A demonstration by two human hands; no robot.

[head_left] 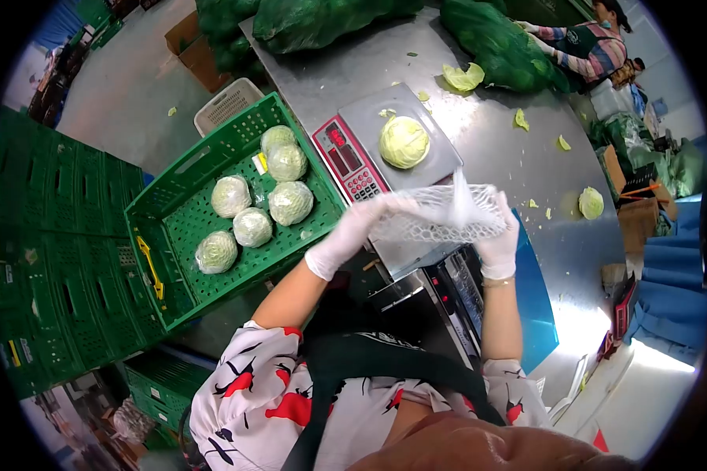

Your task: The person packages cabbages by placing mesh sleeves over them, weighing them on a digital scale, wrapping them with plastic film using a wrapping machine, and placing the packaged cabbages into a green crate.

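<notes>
Between my two gloved hands a white foam net sleeve is stretched sideways, its near edge over the front of the scale. My left hand grips its left end, and my right hand has its fingers wrapped round the right end. Motion blurs the sleeve's middle, so whether anything is inside cannot be seen. Just beyond it, a bare cabbage rests on the steel pan of a red digital scale. To the left, a green crate holds several cabbages in net and clear wrap.
A sealing machine stands below my hands, beside a blue sheet. Loose leaves and a small cabbage lie on the steel table. Full green net sacks line the back, where another person handles one.
</notes>
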